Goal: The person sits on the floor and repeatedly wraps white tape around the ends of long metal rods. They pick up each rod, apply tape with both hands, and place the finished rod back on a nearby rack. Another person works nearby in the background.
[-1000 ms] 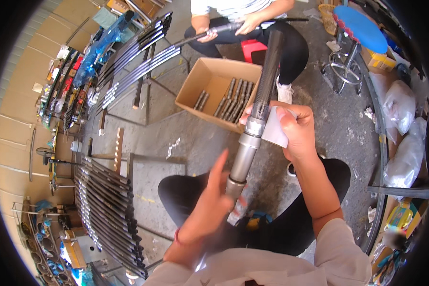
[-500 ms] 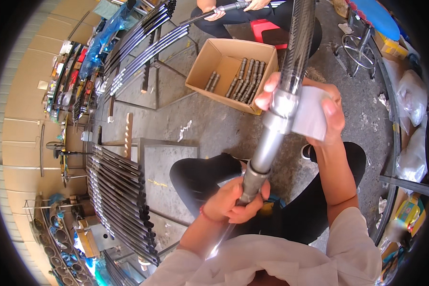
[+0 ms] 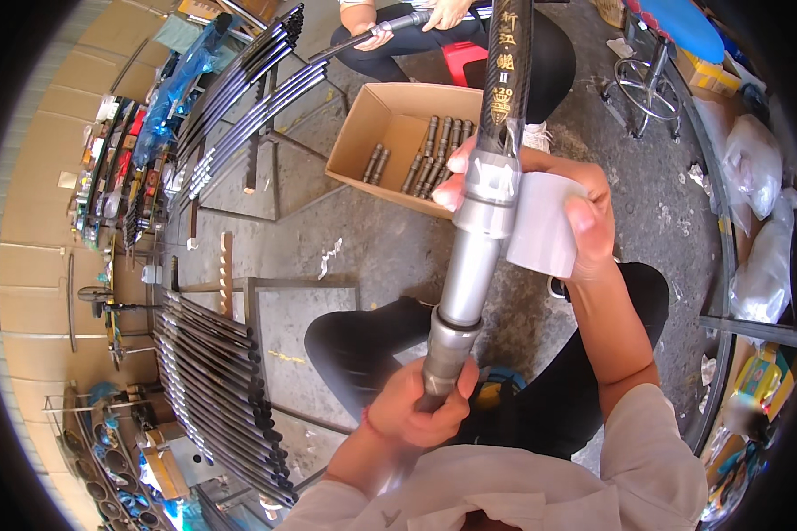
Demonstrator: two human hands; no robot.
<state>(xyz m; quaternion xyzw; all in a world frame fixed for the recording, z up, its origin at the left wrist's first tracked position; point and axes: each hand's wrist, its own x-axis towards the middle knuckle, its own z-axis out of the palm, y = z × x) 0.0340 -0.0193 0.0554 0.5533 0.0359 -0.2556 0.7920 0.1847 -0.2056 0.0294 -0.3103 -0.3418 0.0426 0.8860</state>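
A fishing rod (image 3: 505, 80) with a glossy dark woven-pattern blank and gold markings rises from my lap toward the top edge. Its lower part is a silver metal grip with stepped collars. My left hand (image 3: 423, 403) is wrapped round the metal bottom end. Higher up, my right hand (image 3: 584, 208) reaches behind the rod, its fingertips showing on the left side of the upper collar. Between its thumb and fingers it pinches a white sheet (image 3: 545, 226), slightly curved, against the collar's right side. Whether the sheet is paper or cloth I cannot tell.
A cardboard box (image 3: 350, 159) with several metal grips stands ahead. Racked dark rods (image 3: 212, 380) lie left, more rods (image 3: 257, 106) beyond. Across from me a person's hands (image 3: 447, 12) hold another rod near a red stool (image 3: 460, 62). A blue swivel stool (image 3: 682, 35) stands far right.
The rod and both hands have shifted a little left in the picture. The rod has turned so that its gold markings show, and the white sheet shows broader.
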